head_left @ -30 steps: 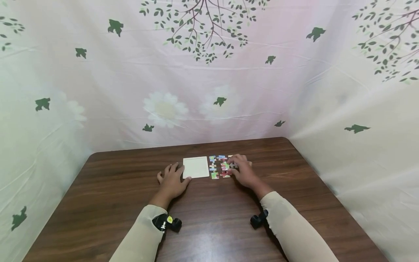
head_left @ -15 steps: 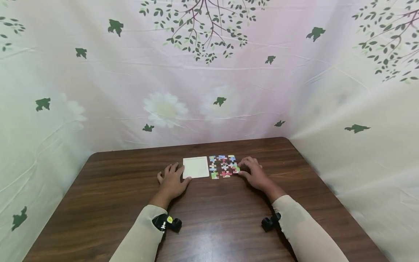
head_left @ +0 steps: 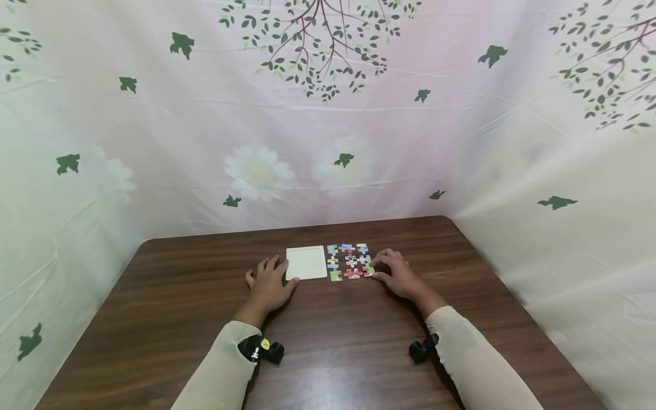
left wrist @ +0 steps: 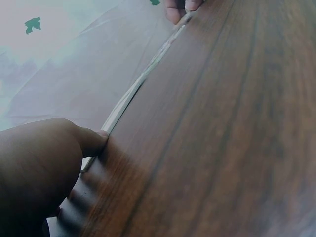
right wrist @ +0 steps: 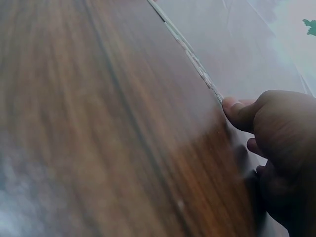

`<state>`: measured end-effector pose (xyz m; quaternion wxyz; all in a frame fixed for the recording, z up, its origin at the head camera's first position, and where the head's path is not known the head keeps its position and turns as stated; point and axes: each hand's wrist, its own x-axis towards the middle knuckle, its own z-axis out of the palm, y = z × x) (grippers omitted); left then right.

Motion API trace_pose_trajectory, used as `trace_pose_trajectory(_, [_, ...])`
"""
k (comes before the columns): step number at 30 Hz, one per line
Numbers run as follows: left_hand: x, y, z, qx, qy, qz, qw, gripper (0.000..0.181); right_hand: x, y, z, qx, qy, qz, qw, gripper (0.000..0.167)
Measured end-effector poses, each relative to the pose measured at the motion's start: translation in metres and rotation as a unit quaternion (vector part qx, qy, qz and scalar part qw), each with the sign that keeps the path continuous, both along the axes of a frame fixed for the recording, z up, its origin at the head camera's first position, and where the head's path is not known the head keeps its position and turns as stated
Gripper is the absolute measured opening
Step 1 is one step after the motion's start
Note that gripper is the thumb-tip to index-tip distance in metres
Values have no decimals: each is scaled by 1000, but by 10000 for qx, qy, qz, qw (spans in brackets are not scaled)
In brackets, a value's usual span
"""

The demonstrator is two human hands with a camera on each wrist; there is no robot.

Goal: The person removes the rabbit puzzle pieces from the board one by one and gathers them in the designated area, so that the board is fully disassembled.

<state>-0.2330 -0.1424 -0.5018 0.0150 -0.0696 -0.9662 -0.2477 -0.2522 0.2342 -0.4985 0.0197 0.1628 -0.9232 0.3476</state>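
A square white puzzle tray [head_left: 306,263] lies flat on the table, its face plain. Spread fingers of my left hand [head_left: 267,288] rest along its left side, the thumb [left wrist: 94,142] touching the near left corner. To the tray's right, several colourful jigsaw pieces [head_left: 351,260] lie in loose rows with small gaps. My right hand [head_left: 402,278] is at the right end of these rows. Its thumb and fingers pinch a green-and-red jigsaw piece [head_left: 368,270] at the near right corner. In the right wrist view, the thumb [right wrist: 239,112] meets the thin edge of the pieces.
A dark brown wood table [head_left: 328,336] carries everything, with its far edge shortly behind the tray. A pale printed cloth [head_left: 307,125] hangs behind and at both sides. Each wrist wears a small black camera [head_left: 419,351].
My right hand has moved right from over the middle pieces, uncovering them. The green-and-red piece now sits at the near right corner, slightly nearer than half a second ago. The left hand stays still.
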Motion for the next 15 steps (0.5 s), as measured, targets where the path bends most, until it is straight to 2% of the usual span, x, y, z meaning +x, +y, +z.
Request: trace_pose_trajectory(15, [0,0,1,13,0,-22,10000,69,0,-2,0,52,-70,-35,10000,13])
